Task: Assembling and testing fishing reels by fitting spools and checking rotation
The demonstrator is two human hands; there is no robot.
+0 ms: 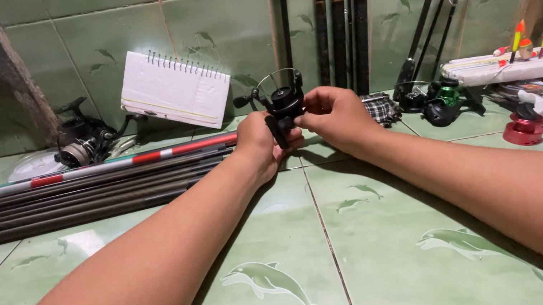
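Black fishing reel (pixel 282 103) (both hands) over green tiles (pixel 345 250)

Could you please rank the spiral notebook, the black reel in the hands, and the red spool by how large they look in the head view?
1. Spiral notebook, leaning on the wall, looks largest.
2. Black fishing reel, held by left hand and right hand, partly hidden.
3. Red spool, smallest.
All lie about equally far away.

Reel (pixel 282 103) between both hands; rods (pixel 61 197) left, spool (pixel 523 128) right, notebook (pixel 174 89) behind.
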